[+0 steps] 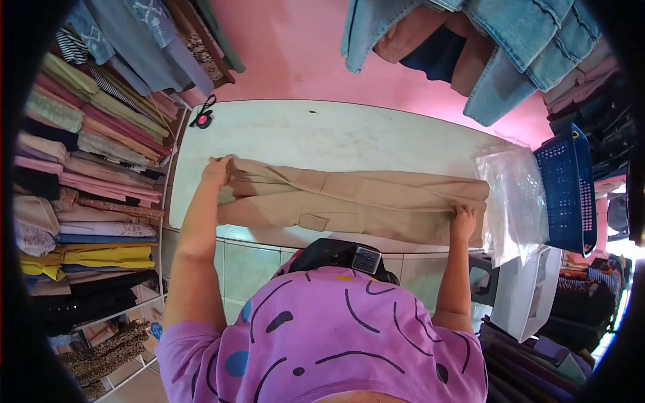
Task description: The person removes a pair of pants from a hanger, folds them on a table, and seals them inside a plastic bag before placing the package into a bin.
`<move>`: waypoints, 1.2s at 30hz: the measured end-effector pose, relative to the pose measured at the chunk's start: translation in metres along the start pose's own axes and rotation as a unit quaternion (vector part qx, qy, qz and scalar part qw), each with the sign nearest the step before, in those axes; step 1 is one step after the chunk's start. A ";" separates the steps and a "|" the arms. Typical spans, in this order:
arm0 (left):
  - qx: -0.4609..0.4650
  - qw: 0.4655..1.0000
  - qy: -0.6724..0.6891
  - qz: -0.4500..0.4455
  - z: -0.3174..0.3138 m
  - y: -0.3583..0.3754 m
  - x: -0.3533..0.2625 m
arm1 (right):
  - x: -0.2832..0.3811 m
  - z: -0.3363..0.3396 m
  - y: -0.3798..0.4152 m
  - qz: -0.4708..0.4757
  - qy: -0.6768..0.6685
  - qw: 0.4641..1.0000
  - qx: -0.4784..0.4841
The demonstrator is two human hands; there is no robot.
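Tan trousers (349, 201) lie lengthwise across the white table (269, 131), with a flap pocket showing on the near leg. At the left end, my left hand (218, 169) pinches the far corner of the trousers with closed fingers. My right hand (463, 218) is on the near part of the right end, its fingers bent against the fabric; whether they grip it is too small to tell. Clear plastic bags (512, 201) lie just beyond the right end of the trousers.
A blue basket (564, 191) stands at the right, above a white plastic stand (527, 292). Shelves of folded clothes (101, 168) line the left side. Jeans (510, 33) hang over the back right. A black cord with a pink disc (203, 119) lies at the back left corner.
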State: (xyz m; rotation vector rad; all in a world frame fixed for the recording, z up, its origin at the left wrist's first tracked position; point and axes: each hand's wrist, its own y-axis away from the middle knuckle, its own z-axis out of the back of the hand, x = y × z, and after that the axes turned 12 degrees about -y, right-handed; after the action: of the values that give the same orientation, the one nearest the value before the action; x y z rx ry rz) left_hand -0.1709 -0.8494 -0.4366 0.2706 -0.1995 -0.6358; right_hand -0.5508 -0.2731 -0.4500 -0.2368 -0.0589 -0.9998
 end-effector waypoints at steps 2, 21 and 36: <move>0.021 0.997 -0.068 -0.030 0.018 0.003 -0.004 | 0.001 0.018 -0.012 -0.045 -0.031 0.997 -0.056; -0.499 0.794 0.295 -0.182 0.290 0.069 0.069 | -0.005 0.376 -0.174 -0.009 -0.510 0.765 -0.394; -0.282 0.903 0.215 -0.242 -0.028 0.124 0.053 | -0.050 0.014 0.141 -0.275 -0.726 0.589 -0.227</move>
State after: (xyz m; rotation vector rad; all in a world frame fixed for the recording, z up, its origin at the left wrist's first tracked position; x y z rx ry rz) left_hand -0.0525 -0.7811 -0.4196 -0.1150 0.4944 -1.0754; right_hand -0.4589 -0.1560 -0.4684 -1.5745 -1.4894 -1.1605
